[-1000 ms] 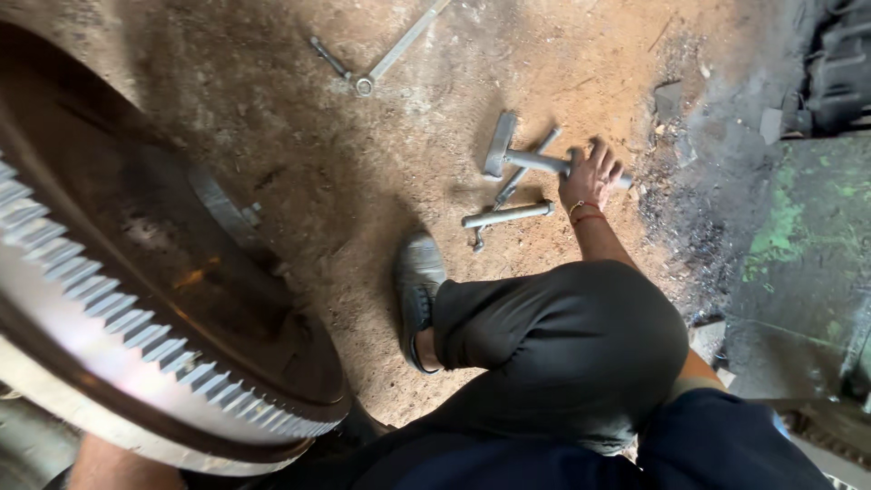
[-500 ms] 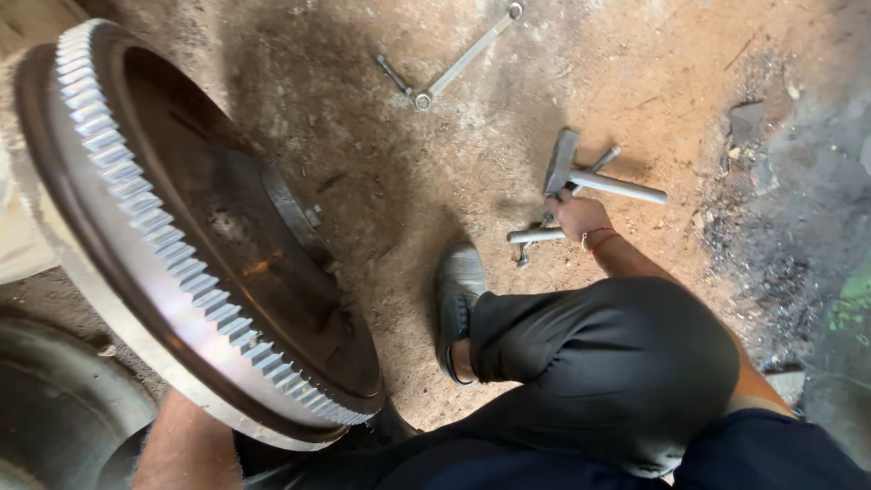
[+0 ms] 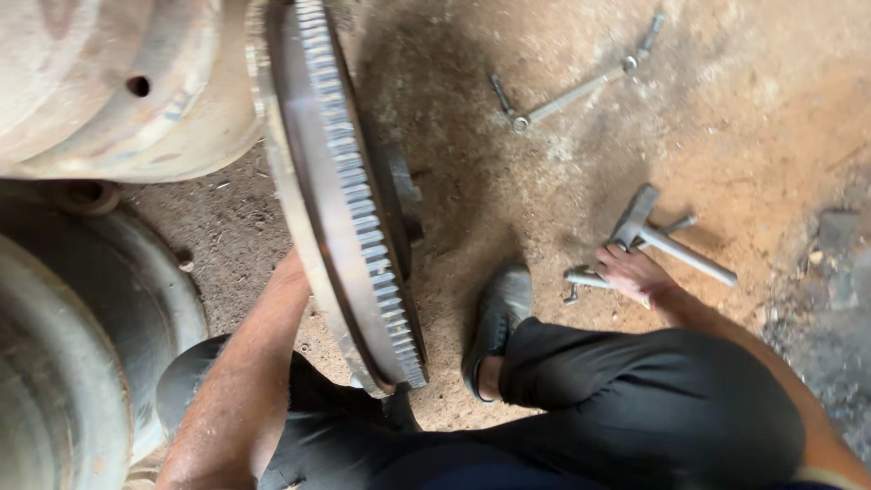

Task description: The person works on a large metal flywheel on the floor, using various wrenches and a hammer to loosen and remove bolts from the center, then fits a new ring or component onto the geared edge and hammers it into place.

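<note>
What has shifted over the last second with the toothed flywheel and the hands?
The toothed flywheel has swung from lying nearly flat to standing on edge, propped by the left arm; that hand is hidden. The right hand slid from the T-shaped wrench to the small tool. The crossed wrenches stayed put.

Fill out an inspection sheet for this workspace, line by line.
Surface: bare sandy dirt floor, darker near the right edge.
Job's things: large rusty steel toothed ring-gear flywheel stands on edge; grey metal T-handle wrenches lie on the dirt.
Clutter: long thin metal jointed spanner farther off; small stones at right.
Hands: right hand rests on the wrenches, grip unclear; left hand hidden behind the flywheel, only the left forearm shows.
Cables: nothing seen.
Surroundings: worn round metal drums at left; the person's black shoe and dark trousers below.
</note>
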